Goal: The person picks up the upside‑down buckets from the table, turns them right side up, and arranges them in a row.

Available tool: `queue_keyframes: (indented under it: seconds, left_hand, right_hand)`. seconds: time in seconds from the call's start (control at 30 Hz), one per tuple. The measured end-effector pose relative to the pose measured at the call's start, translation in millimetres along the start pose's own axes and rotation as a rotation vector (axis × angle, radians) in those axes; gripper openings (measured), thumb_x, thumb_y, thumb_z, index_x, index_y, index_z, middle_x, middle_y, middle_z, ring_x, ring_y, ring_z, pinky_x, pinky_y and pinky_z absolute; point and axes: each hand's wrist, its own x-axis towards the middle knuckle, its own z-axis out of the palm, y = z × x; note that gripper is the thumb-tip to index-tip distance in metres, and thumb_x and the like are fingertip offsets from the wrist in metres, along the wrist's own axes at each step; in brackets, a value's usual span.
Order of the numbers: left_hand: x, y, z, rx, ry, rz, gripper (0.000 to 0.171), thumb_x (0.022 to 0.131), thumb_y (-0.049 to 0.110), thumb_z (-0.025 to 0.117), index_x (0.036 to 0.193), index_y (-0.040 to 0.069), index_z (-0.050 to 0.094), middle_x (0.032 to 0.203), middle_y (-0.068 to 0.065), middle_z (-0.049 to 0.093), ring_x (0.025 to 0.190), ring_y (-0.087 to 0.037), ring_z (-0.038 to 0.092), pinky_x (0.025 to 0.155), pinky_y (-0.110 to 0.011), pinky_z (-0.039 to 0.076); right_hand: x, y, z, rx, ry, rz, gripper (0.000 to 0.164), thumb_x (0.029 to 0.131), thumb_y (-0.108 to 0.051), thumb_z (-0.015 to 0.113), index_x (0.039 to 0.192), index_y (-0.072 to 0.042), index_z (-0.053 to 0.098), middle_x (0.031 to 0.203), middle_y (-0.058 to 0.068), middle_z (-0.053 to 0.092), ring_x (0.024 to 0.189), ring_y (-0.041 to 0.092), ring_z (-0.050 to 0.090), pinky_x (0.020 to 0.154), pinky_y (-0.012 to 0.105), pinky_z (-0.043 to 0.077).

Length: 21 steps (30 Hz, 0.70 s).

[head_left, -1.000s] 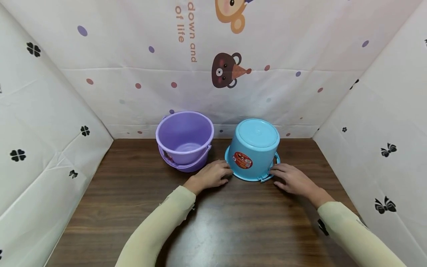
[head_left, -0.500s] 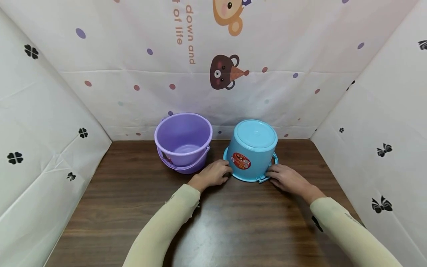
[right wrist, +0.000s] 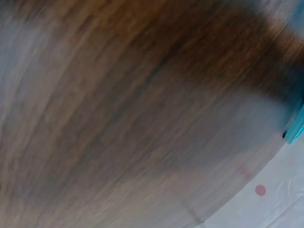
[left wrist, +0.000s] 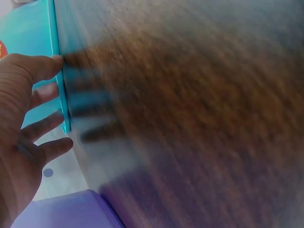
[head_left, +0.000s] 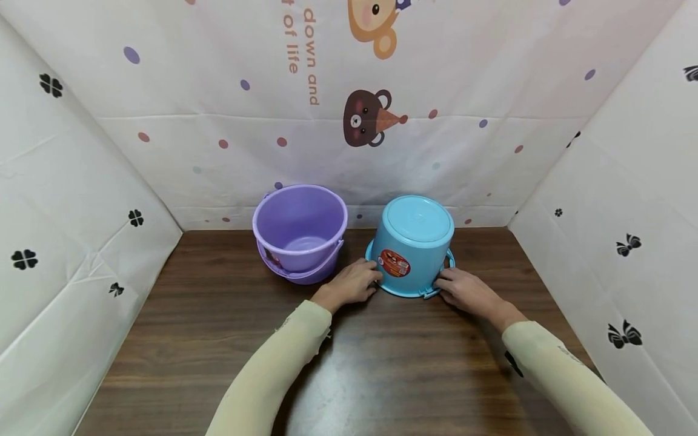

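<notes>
A light blue bucket (head_left: pixel 417 242) stands upside down on the table, its red label facing me and its handle (head_left: pixel 451 259) lying at the right side. My left hand (head_left: pixel 354 282) touches the left of its rim. In the left wrist view that hand's fingers (left wrist: pixel 45 124) are fairly straight and spread along the blue rim (left wrist: pixel 57 71), with the thumb tip against it. My right hand (head_left: pixel 465 290) rests at the right of the rim, by the handle's joint, with fingertips hidden. The right wrist view shows only a blue edge (right wrist: pixel 296 127), not the hand.
An upright purple bucket (head_left: pixel 300 221) stands just left of the blue one, close to my left wrist, its handle hanging in front. Dark wooden table (head_left: pixel 382 363) lies before both buckets. White printed sheets (head_left: pixel 245 163) wall in the back and both sides.
My right hand has moved in slightly, its fingers now closer together against the rim. The left hand has edged a little nearer the blue bucket. The bucket stays in place; the view shifted slightly.
</notes>
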Motion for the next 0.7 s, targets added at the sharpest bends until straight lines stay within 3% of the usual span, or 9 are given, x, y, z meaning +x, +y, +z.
queue_keyframes:
  seconds: [0.57,0.7]
  left_hand:
    - [3.3,1.0,6.7,-0.006,0.043,-0.031,0.012,0.092,0.017,0.075,0.101,0.025,0.074,0.107,0.002,0.061,0.108,-0.025,0.056,0.092,-0.036,0.052]
    - [2.7,1.6,9.3,-0.015,0.057,-0.042,0.013,0.092,0.015,0.075,0.099,0.025,0.074,0.106,0.002,0.060,0.108,-0.025,0.056,0.089,-0.036,0.053]
  right_hand:
    - [2.5,-5.9,-0.9,-0.027,-0.020,0.007,0.023,0.082,-0.002,0.080,0.100,-0.011,0.069,0.095,0.004,0.057,0.083,0.017,0.048,0.069,0.032,0.053]
    - [1.0,-5.9,1.8,-0.039,-0.020,-0.009,0.011,0.092,-0.006,0.070,0.101,-0.010,0.069,0.095,0.005,0.057,0.082,0.018,0.048,0.069,0.033,0.052]
